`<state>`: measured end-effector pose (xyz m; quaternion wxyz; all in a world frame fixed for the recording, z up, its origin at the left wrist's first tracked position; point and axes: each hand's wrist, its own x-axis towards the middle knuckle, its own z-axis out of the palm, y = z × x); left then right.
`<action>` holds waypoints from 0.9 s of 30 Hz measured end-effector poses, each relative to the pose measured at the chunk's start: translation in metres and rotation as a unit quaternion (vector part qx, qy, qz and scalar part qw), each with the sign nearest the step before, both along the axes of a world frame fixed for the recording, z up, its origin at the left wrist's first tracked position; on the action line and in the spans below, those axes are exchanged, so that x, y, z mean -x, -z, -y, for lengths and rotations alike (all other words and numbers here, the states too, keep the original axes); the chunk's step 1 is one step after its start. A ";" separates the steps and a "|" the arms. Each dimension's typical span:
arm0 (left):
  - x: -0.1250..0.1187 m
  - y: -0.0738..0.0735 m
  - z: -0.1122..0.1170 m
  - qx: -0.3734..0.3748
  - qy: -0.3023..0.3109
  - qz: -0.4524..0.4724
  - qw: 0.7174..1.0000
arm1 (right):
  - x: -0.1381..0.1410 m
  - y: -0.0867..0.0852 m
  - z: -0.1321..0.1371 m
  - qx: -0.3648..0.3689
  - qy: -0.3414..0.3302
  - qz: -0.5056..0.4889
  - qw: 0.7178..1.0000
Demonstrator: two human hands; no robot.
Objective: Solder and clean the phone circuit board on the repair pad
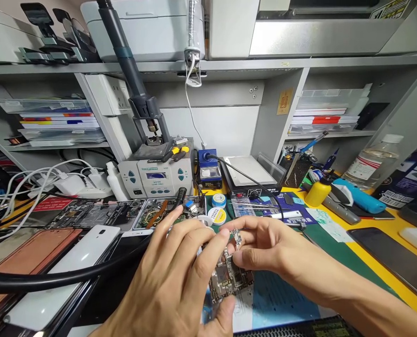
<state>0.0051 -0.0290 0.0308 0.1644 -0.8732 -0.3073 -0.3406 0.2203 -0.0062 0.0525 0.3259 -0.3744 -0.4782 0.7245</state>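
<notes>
With fingers slightly spread, holds a dark-grey, chip-studded circuit board between index finger and thumb of the left hand, lower center of the frame; pinches its upper right edge between thumb and fingers of the right hand. Shows a light-grey, box-shaped control unit left of center.

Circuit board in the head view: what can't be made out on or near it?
All in the head view:
Circuit board: upper left hidden by fingers of the left hand, upper right by the thumb of the right hand; underside faces away.
Its chip markings: too small to read.
Dark phone: cut off by the right edge.
</notes>
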 end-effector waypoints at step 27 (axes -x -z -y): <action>-0.010 0.010 0.005 0.035 0.039 0.111 0.992 | 0.002 -0.001 0.001 0.069 -0.033 -0.073 0.994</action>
